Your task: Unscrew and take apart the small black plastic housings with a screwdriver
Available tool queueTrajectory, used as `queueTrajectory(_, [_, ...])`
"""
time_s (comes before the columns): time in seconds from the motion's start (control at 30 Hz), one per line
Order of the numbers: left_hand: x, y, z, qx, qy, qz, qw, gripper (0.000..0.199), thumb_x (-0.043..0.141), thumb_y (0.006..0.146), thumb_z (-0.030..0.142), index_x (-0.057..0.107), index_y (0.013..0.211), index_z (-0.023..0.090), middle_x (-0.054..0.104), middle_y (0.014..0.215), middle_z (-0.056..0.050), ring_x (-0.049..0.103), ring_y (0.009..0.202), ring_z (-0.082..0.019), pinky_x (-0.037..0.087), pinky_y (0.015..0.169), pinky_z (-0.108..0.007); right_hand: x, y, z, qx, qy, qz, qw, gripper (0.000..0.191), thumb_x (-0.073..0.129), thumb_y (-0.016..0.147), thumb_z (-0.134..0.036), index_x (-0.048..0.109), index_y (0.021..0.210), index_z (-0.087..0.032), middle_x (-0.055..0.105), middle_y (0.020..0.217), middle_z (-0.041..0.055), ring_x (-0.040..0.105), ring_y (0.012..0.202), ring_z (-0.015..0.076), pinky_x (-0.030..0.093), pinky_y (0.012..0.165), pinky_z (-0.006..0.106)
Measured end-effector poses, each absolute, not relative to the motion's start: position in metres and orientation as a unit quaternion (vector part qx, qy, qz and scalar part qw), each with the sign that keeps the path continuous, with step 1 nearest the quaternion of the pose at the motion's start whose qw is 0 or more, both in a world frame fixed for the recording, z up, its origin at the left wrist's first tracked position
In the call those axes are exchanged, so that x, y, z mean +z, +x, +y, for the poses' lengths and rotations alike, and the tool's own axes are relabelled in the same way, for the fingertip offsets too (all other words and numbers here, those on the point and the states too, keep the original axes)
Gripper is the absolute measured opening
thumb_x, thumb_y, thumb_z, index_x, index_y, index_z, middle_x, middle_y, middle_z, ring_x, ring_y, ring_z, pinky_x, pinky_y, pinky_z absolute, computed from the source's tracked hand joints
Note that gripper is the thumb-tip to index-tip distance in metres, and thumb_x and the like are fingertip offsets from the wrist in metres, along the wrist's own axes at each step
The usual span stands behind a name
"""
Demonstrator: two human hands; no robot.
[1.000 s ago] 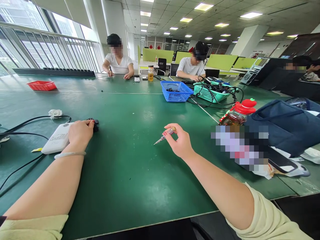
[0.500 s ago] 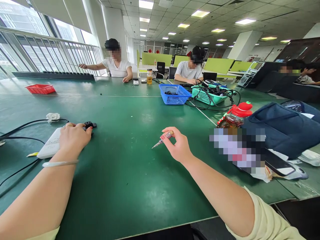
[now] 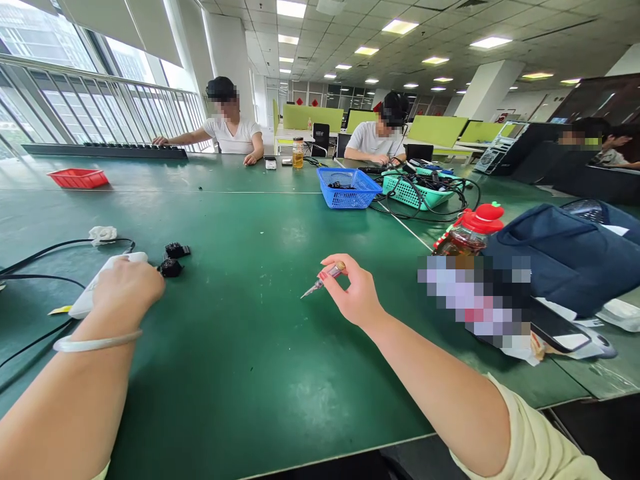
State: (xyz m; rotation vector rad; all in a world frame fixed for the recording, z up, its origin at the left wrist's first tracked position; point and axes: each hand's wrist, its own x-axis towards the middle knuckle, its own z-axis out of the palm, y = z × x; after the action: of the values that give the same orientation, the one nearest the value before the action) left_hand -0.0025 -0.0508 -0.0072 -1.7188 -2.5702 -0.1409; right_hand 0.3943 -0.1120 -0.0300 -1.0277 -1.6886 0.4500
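My right hand (image 3: 357, 290) is closed around a small screwdriver (image 3: 334, 271), pinched between thumb and fingers. Its thin tip points down and left, just above the green table (image 3: 260, 320). On the left, my left hand (image 3: 129, 285) is curled into a fist over a white box-shaped device (image 3: 90, 301) with a black cable. Its fingers are tucked under, so anything inside them is hidden. Just right of that hand lie two small black parts, one black part (image 3: 175, 250) behind the other black part (image 3: 170, 268).
A blue basket (image 3: 349, 189) and a green basket (image 3: 417, 193) with tangled cables stand farther back. A red tray (image 3: 79, 178) sits far left. At right are a red-lidded bottle (image 3: 477, 223), a dark blue bag (image 3: 560, 253) and a phone (image 3: 555, 327). Two people sit across the table.
My left hand has pulled back left and toward me from the black parts and curled up, uncovering both. My right hand and the screwdriver have hardly moved.
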Motion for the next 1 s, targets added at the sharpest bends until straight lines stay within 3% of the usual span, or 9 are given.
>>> queueTrajectory(0.1, [0.006,0.020,-0.060,-0.030,-0.547,-0.833,0.074,0.049,0.036,0.090,0.033,0.064,0.111,-0.001,0.061,0.116,-0.030,0.057,0.115,-0.038,0.047,0.089,-0.044,-0.030,0.394,-0.113,0.187,-0.428,-0.709,0.528,0.013,0.060,0.088,-0.032,0.059,0.098,-0.025,0.072,0.078,0.0003,0.070,0.073,0.0175,0.056,0.068,0.029])
queueTrajectory(0.2, [0.008,0.033,-0.060,-0.070,-0.557,-0.823,0.083,0.053,0.032,0.095,0.039,0.060,0.120,0.002,0.060,0.120,-0.027,0.060,0.111,-0.038,0.047,0.087,-0.042,-0.031,0.393,-0.113,0.188,-0.426,-0.711,0.527,0.012,0.060,0.088,-0.032,0.059,0.098,-0.024,0.072,0.079,0.0004,0.069,0.071,0.0172,0.055,0.066,0.029])
queueTrajectory(0.3, [0.002,0.033,-0.055,-0.090,-0.575,-0.809,0.085,0.049,0.037,0.095,0.039,0.056,0.127,0.007,0.060,0.123,-0.025,0.060,0.110,-0.036,0.047,0.086,-0.041,-0.031,0.393,-0.114,0.190,-0.426,-0.711,0.526,0.012,0.060,0.088,-0.031,0.059,0.098,-0.024,0.072,0.078,0.0003,0.069,0.071,0.0170,0.056,0.067,0.029])
queueTrajectory(0.43, [-0.007,0.027,-0.046,-0.060,-0.578,-0.811,0.068,0.048,0.041,0.095,0.042,0.054,0.131,0.012,0.068,0.113,-0.022,0.063,0.103,-0.035,0.049,0.077,-0.039,-0.031,0.392,-0.114,0.193,-0.432,-0.708,0.523,0.013,0.060,0.087,-0.032,0.059,0.098,-0.025,0.072,0.078,0.0003,0.070,0.072,0.0175,0.056,0.069,0.030])
queueTrajectory(1.0, [-0.011,0.024,-0.041,-0.054,-0.554,-0.829,0.045,0.057,0.043,0.092,0.050,0.057,0.135,0.014,0.069,0.113,-0.022,0.063,0.105,-0.036,0.050,0.078,-0.040,-0.032,0.391,-0.115,0.198,-0.433,-0.712,0.516,0.014,0.060,0.088,-0.033,0.059,0.098,-0.024,0.072,0.079,0.0007,0.069,0.071,0.0171,0.055,0.066,0.029])
